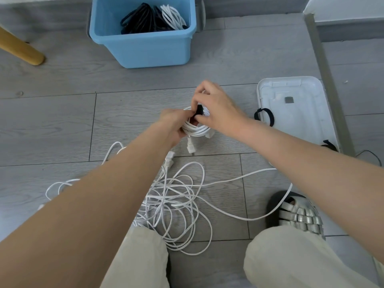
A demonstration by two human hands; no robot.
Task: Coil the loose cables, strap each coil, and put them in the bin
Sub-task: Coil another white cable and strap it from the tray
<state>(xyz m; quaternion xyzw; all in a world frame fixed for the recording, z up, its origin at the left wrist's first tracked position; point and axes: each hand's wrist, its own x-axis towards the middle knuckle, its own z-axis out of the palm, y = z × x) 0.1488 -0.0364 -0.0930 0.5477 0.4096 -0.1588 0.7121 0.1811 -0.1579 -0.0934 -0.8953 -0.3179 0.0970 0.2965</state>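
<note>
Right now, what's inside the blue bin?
Inside the blue bin lie black cable coils and a white cable coil, leaning toward its right side. The near wall hides the lower part of the bin, so whether more lies beneath cannot be seen.

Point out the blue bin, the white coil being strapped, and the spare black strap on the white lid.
blue bin (pixel 149 49): head view, front wall.
white coil (pixel 196 129): head view, lower loops below the hands.
spare black strap (pixel 264 116): head view, loop at the lid's left edge.
</note>
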